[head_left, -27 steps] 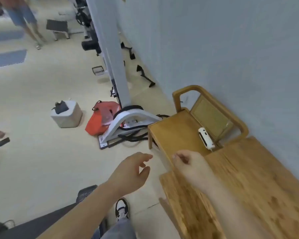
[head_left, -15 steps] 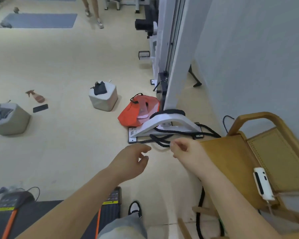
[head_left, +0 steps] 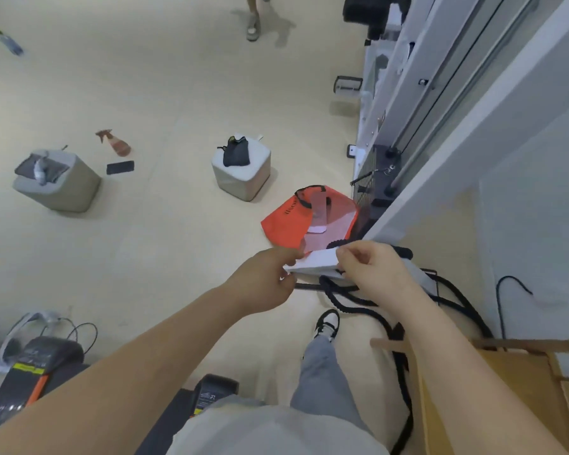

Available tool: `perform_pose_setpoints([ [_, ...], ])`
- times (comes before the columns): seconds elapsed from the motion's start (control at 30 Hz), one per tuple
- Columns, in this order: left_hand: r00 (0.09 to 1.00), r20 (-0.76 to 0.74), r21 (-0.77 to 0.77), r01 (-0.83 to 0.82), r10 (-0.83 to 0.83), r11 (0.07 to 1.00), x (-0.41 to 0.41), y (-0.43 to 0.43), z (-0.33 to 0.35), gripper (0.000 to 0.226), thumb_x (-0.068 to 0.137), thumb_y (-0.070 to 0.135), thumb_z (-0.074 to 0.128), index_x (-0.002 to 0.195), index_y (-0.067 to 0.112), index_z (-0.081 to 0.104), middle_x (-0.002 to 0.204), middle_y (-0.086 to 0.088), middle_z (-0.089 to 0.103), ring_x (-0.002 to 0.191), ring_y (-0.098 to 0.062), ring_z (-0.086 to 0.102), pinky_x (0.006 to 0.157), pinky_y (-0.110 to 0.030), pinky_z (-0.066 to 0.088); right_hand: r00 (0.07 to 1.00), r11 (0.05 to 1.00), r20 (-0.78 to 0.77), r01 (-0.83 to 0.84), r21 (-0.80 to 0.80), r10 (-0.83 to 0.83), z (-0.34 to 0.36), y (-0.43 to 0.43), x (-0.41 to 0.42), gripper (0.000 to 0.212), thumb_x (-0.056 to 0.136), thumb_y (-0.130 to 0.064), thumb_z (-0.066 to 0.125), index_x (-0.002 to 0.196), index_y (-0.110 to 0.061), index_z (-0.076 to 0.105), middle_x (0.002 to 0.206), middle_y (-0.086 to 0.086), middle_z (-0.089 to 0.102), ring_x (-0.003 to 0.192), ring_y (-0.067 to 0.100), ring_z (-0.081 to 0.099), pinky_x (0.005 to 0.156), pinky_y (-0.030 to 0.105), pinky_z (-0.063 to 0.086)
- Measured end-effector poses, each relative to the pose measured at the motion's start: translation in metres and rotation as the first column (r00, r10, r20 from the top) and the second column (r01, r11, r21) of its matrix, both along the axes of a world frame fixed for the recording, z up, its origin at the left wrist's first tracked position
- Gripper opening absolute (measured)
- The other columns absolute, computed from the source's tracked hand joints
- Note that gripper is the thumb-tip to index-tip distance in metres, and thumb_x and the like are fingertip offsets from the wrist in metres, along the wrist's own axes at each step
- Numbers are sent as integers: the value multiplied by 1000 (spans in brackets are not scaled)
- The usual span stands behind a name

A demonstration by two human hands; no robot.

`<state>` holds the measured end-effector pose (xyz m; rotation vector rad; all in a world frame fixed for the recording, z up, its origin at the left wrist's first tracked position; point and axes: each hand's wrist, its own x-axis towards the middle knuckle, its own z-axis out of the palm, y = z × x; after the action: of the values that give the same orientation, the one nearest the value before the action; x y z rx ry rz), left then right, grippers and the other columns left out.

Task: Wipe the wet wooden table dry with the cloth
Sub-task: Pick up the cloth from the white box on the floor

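Nearest, at the lower right, only the edge of a wooden chair [head_left: 513, 382]; no desk in view now, though it filled that corner under a second ago; so, a turn away from the wet surface toward the left.

Just beyond, above a grey trouser leg and a black-and-white shoe [head_left: 326, 325], left hand [head_left: 266, 277] and right hand [head_left: 372, 270] held out side by side in the air, close but apart, much as before; both loosely curled, with nothing visibly held in either, and no cloth.

Beneath them, a white machine base [head_left: 312, 262] and black cables [head_left: 342, 297]; past that, an orange bag [head_left: 286, 221] on the floor.

Farther out, newly in sight: a pale stool [head_left: 243, 182] with a dark cloth [head_left: 235, 154] on top; at the far left, a grey stool [head_left: 63, 195] bearing a grey cloth [head_left: 25, 167]; between them, a spray bottle [head_left: 115, 144] and a phone [head_left: 120, 167] on the floor.

Cannot tell which cloth is meant for the job; probably a walk to fetch one; wiping not yet begun, and a return to the desk needed afterwards.
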<state>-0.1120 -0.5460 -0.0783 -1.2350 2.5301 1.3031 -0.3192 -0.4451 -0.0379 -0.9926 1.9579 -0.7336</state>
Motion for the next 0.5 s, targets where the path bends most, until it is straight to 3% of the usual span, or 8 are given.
perform_pose_setpoints([
  [0.1,997,25,15,-67,67,998,-32,-56,-16,48,97,20,57,145,26,54,132,7,62,102,-13,64,91,-29,50,998,998,37,-51,22,50,-22,-64,-38,28,101,-36,57,88,-17,72,90,10,73,91,31,70,86,46,56],
  [0.33,985,54,63,-166,163,984,-76,-189,-47,50,96,16,58,145,23,55,130,3,63,104,-15,64,95,-29,50,980,982,88,-182,44,178,-59,-223,-90,36,101,-32,55,92,0,68,99,27,67,93,43,65,66,36,47],
  [0.5,970,98,63,-227,220,972,-79,-321,-93,49,95,19,58,144,21,55,131,2,63,103,-15,66,97,-32,51,974,978,109,-204,52,198,-94,-358,-86,34,95,-33,56,83,-4,69,83,22,69,68,23,60,73,47,55],
])
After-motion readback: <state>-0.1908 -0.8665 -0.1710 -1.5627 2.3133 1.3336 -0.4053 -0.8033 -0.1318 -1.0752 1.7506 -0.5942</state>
